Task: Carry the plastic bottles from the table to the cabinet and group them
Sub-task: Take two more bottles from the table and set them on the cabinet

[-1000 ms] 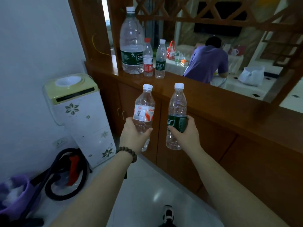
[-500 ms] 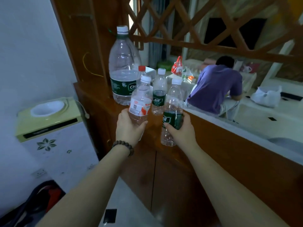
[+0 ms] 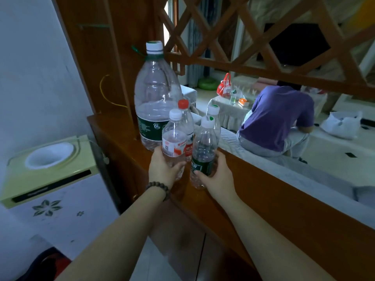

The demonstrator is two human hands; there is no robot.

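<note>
Head view: left hand (image 3: 164, 169) wraps a clear ribbed red-label bottle (image 3: 174, 142); right hand (image 3: 215, 175) grips a green-label bottle (image 3: 204, 153). Both have come forward over the glossy wooden cabinet (image 3: 263, 191), nearer the 6L jug (image 3: 155, 98) than before.

A white wall (image 3: 34, 63) fills the left side, lit dimly and evenly. Against it stands a white water dispenser (image 3: 54, 179) with a pale green top, a round white well and grey flower prints on its front. Beside it runs a low reddish-brown wooden cabinet (image 3: 274, 216) with a glossy top, and a wooden post (image 3: 105, 57) rises from its left end. Above the cabinet hangs a diagonal wooden lattice (image 3: 253, 37). Through the opening a brighter room shows: a pale floor (image 3: 332, 153) with small dark insets, a cloth-covered low table (image 3: 229, 110) bearing small items, and a person in a purple shirt (image 3: 278, 118) seated with back turned.
</note>
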